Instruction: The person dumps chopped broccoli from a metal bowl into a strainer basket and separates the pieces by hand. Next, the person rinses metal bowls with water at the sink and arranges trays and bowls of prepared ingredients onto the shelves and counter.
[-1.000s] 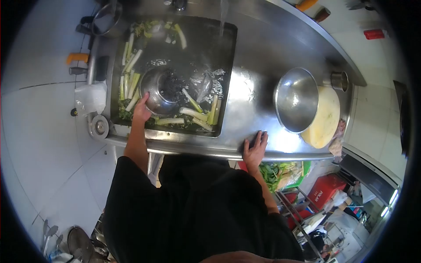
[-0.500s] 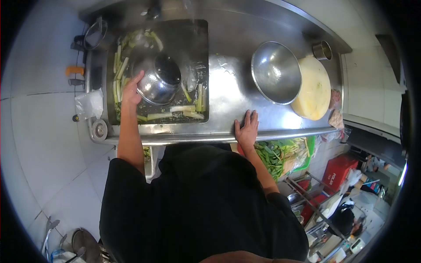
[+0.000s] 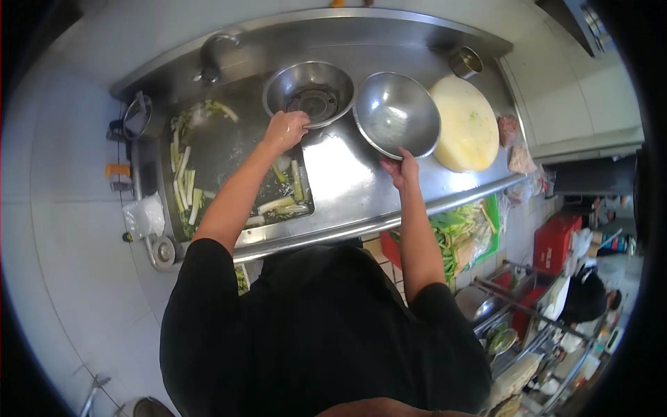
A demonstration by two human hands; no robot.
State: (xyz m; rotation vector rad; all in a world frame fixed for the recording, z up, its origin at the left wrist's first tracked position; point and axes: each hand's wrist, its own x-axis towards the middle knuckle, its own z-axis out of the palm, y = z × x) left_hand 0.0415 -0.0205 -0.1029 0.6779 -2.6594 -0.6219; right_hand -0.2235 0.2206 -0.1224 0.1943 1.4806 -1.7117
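My left hand (image 3: 287,131) grips the near rim of a steel colander (image 3: 281,87), a bowl with a dark, perforated-looking base, held tilted at the right edge of the sink. My right hand (image 3: 403,169) is closed on the near rim of a plain steel bowl (image 3: 392,115), thumb over the edge. The bowl stands over the steel counter (image 3: 333,187), right beside the colander. To the left, the sink (image 3: 236,153) holds water with several cut scallion or leek stalks (image 3: 278,204) lying around its sides.
A thick round yellowish chopping block (image 3: 465,125) stands right of the bowl, with a small steel cup (image 3: 465,62) behind it. Plastic bags (image 3: 520,160) lie at the counter's right end. A faucet (image 3: 212,59) overhangs the sink. Below the counter, a green crate (image 3: 495,226) holds leafy greens.
The colander has left the sink, moved right and turned with its opening up. My right hand has gone from lying flat on the counter to gripping the bowl's rim. The view has shifted.
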